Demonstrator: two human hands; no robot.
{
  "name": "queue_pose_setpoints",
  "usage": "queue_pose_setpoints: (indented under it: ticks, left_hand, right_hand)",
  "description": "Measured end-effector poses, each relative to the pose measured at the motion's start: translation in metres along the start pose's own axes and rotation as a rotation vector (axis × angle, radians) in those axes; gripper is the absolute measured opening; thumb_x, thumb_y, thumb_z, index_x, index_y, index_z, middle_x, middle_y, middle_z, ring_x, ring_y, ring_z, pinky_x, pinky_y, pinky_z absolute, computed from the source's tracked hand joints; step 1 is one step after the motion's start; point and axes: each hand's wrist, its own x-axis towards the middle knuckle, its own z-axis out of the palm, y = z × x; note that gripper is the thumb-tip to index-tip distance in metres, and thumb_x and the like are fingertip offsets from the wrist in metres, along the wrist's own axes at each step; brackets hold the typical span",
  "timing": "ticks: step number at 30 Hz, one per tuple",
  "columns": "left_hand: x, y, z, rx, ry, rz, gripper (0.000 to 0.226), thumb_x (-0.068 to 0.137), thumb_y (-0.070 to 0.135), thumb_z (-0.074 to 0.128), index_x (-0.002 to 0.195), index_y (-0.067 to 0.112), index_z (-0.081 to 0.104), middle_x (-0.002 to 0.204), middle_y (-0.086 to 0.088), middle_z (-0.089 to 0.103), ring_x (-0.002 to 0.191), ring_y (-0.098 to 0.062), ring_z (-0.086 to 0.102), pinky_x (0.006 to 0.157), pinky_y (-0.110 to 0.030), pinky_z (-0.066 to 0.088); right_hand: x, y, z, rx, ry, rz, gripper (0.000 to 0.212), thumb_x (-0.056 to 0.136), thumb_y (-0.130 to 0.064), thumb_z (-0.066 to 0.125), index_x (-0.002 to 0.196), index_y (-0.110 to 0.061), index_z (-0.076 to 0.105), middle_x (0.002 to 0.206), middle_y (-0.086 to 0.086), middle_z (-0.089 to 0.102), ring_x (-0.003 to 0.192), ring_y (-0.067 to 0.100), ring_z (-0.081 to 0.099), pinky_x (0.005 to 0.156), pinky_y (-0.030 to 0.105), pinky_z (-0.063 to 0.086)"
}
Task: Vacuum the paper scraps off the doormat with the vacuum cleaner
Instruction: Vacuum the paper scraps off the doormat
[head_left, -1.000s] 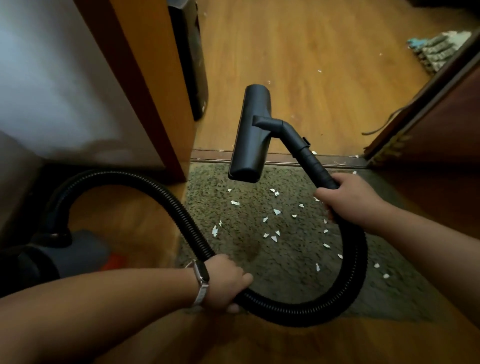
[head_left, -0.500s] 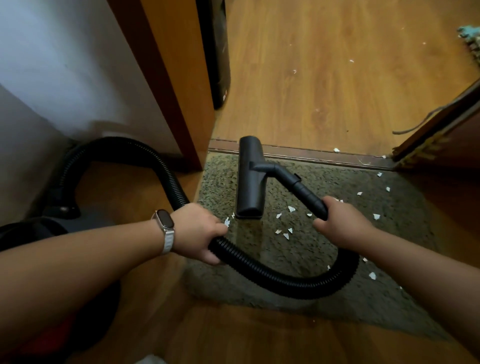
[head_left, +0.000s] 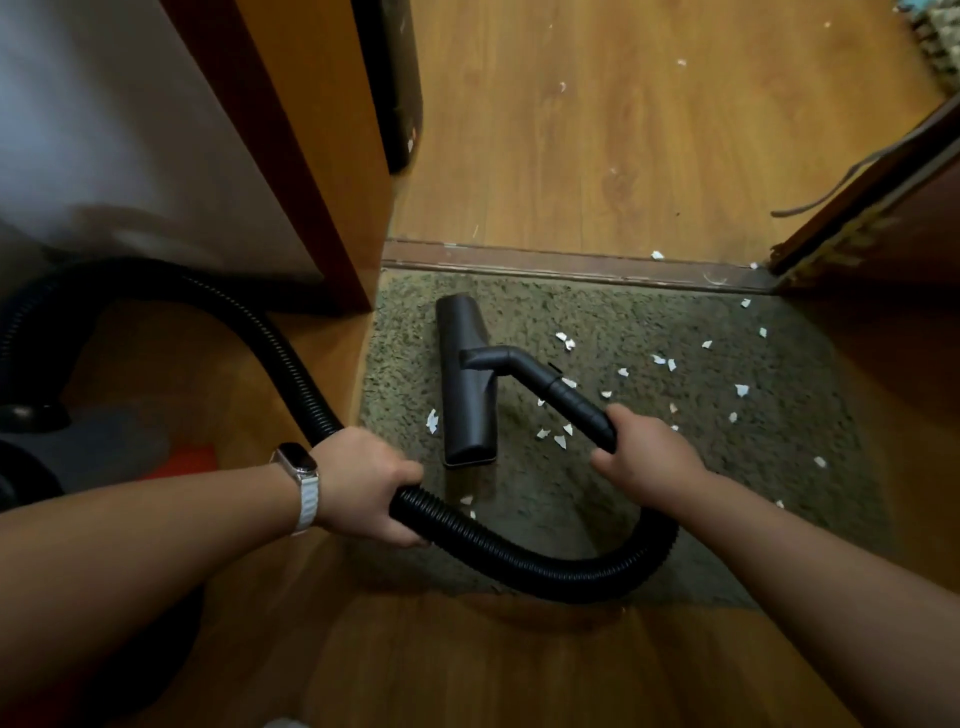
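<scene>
A grey-green doormat (head_left: 649, 322) lies before the door threshold, strewn with several white paper scraps (head_left: 665, 361). The black vacuum nozzle (head_left: 467, 395) rests flat on the mat's left part, its long side running away from me. My right hand (head_left: 644, 452) grips the black tube just behind the nozzle's neck. My left hand (head_left: 371, 488) grips the ribbed black hose (head_left: 545, 561), which loops under both hands across the mat's near edge. The vacuum body (head_left: 78, 452) sits at the far left, mostly dark.
An orange-brown door frame (head_left: 322, 156) stands at the left of the mat, an open wooden door (head_left: 883, 208) at the right. Beyond the threshold strip (head_left: 571, 262), a wood floor carries a few stray scraps and a loose cord (head_left: 826, 192). A dark object (head_left: 395, 83) leans behind the frame.
The nozzle came down from the air over the threshold onto the mat's left part. Both hands drew closer together and the view shifted downward over the mat.
</scene>
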Motion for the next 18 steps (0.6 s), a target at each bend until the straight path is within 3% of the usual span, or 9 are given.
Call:
queue_pose_setpoints:
  ticks: [6, 11, 18]
  left_hand:
    - [-0.014, 0.004, 0.012, 0.011, -0.153, 0.067, 0.055, 0.071, 0.081, 0.047, 0.074, 0.027, 0.06, 0.058, 0.008, 0.06, 0.051, -0.015, 0.061, 0.047, -0.026, 0.05]
    - [-0.013, 0.002, 0.005, 0.035, -0.293, 0.035, 0.062, 0.075, 0.084, 0.04, 0.09, 0.027, 0.061, 0.077, 0.006, 0.066, 0.069, -0.017, 0.065, 0.064, -0.031, 0.053]
    - [-0.03, -0.001, 0.01, 0.03, -0.314, -0.015, 0.071, 0.072, 0.093, 0.031, 0.087, 0.029, 0.058, 0.075, 0.009, 0.062, 0.067, -0.013, 0.062, 0.065, -0.033, 0.055]
  right_hand:
    - [-0.007, -0.01, 0.034, 0.017, -0.039, -0.047, 0.024, 0.087, -0.039, 0.061, 0.093, -0.027, 0.042, 0.093, 0.006, 0.066, 0.092, 0.032, 0.065, 0.067, 0.034, 0.045]
    - [-0.003, -0.02, 0.039, -0.006, -0.023, -0.094, 0.039, 0.092, -0.063, 0.051, 0.094, -0.025, 0.046, 0.08, -0.002, 0.053, 0.084, 0.029, 0.062, 0.064, 0.034, 0.045]
    - [0.004, -0.039, 0.047, -0.067, -0.013, -0.142, 0.03, 0.093, -0.054, 0.051, 0.1, -0.025, 0.046, 0.09, 0.001, 0.062, 0.088, 0.03, 0.064, 0.066, 0.034, 0.045]
